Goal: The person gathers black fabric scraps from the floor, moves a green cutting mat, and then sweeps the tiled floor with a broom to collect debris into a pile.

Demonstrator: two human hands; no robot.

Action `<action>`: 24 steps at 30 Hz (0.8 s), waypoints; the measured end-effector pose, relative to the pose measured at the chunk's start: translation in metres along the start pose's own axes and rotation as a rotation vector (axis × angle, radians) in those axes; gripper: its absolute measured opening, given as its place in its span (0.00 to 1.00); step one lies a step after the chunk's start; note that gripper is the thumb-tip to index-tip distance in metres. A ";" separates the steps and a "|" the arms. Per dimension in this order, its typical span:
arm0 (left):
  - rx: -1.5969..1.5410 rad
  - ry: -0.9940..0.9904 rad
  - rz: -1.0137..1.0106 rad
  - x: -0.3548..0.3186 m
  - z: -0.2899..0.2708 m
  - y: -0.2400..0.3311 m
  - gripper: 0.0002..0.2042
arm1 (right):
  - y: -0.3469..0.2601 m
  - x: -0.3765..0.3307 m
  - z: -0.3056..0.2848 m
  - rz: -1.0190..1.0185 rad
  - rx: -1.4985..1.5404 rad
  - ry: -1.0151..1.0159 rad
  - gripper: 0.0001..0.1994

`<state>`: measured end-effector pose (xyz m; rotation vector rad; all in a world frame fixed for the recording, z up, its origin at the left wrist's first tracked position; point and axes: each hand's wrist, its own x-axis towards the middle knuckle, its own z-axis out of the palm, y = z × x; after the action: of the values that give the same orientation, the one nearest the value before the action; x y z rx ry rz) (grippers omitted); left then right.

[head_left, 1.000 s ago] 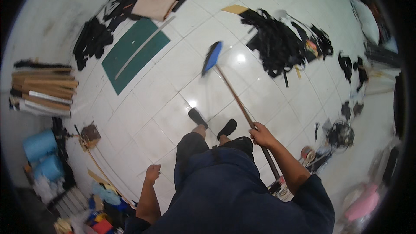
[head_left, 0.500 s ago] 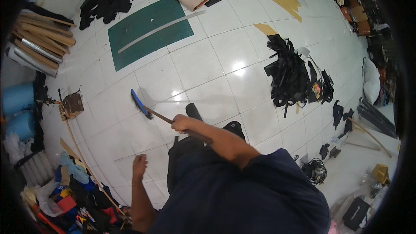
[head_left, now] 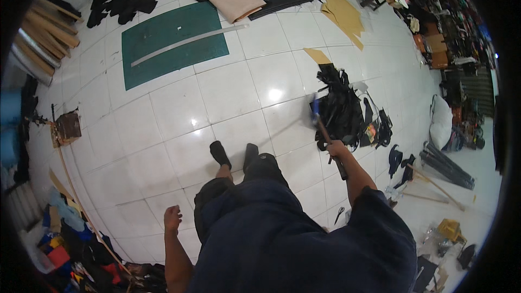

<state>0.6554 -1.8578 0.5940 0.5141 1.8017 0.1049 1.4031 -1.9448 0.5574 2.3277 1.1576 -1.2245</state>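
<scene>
The right hand (head_left: 336, 148) is wrapped tight around the wooden handle of a broom (head_left: 325, 135), gripping it partway along: a short stub of the stick pokes out behind the fist toward the body, and the longer part runs forward and away from the grip to a blue head (head_left: 314, 107). That head is blurred, so its exact shape is hard to tell, but it appears to sit right at the near edge of a pile of black scraps (head_left: 342, 109) on the white tiled floor (head_left: 228, 92).

The broom looks light and stiff, a thin rigid stick with most of its small weight out at the head, so one hand seems enough to steer it. The wood is probably smooth and could slide in the palm; a hold nearer the middle would give more control over the far end. The scraps ahead of the grip look soft and floppy, likely to drag and bunch rather than slide cleanly.

The left hand (head_left: 172, 218) hangs beside the body, fingers loosely curled on nothing, well apart from the broom.
</scene>
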 end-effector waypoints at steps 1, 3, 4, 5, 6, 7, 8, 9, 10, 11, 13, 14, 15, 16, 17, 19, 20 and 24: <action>0.067 -0.022 -0.011 -0.010 0.005 -0.002 0.19 | -0.003 0.001 0.000 0.074 0.131 0.082 0.13; 0.084 -0.037 -0.011 -0.019 0.008 -0.013 0.20 | -0.016 -0.008 -0.002 0.159 0.243 0.250 0.17; 0.059 -0.013 -0.016 -0.018 0.010 -0.016 0.20 | -0.029 -0.023 -0.002 0.168 0.232 0.346 0.21; 0.029 0.019 -0.020 -0.022 0.013 -0.018 0.20 | -0.055 -0.044 -0.010 0.171 0.260 0.353 0.22; -0.003 0.053 -0.022 -0.027 0.015 -0.017 0.20 | -0.085 -0.070 -0.024 0.182 0.324 0.292 0.24; 0.043 0.044 -0.015 -0.031 0.018 -0.007 0.19 | -0.116 -0.097 -0.037 0.221 0.403 0.199 0.25; 0.037 0.054 0.003 -0.031 0.018 -0.001 0.19 | -0.149 -0.121 -0.052 0.264 0.477 0.090 0.27; 0.033 0.063 0.022 -0.024 0.017 0.001 0.18 | -0.181 -0.139 -0.064 0.250 0.515 -0.004 0.28; 0.034 0.056 0.044 -0.016 0.018 0.008 0.18 | -0.197 -0.139 -0.063 0.106 0.488 -0.024 0.28; 0.005 0.061 0.080 -0.012 0.021 0.017 0.18 | -0.214 -0.136 -0.060 -0.041 0.464 -0.044 0.28; -0.015 0.061 0.108 -0.015 0.030 0.041 0.20 | -0.261 -0.127 -0.061 -0.222 0.474 -0.192 0.27; 0.022 0.035 0.142 -0.011 0.030 0.044 0.20 | -0.292 -0.120 -0.064 -0.265 0.506 -0.322 0.26; 0.019 0.024 0.147 -0.009 0.032 0.049 0.20 | -0.318 -0.108 -0.056 -0.394 0.557 -0.377 0.26; 0.018 0.008 0.152 -0.005 0.034 0.055 0.20 | -0.347 -0.092 -0.041 -0.448 0.561 -0.421 0.26; 0.051 -0.013 0.165 -0.002 0.033 0.062 0.20 | -0.375 -0.076 -0.025 -0.502 0.568 -0.466 0.25; 0.074 -0.027 0.189 0.009 0.022 0.063 0.21 | -0.457 -0.058 -0.009 -0.547 0.494 -0.583 0.23; 0.036 -0.021 0.123 0.013 0.015 0.065 0.21 | -0.502 -0.054 -0.004 -0.602 0.459 -0.660 0.22; 0.074 0.060 0.035 0.030 -0.041 0.078 0.20 | -0.633 0.023 0.096 -0.694 0.360 -0.544 0.15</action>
<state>0.6338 -1.7684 0.6054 0.6010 1.8614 0.0782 0.8785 -1.5769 0.5582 1.6055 1.6790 -2.2807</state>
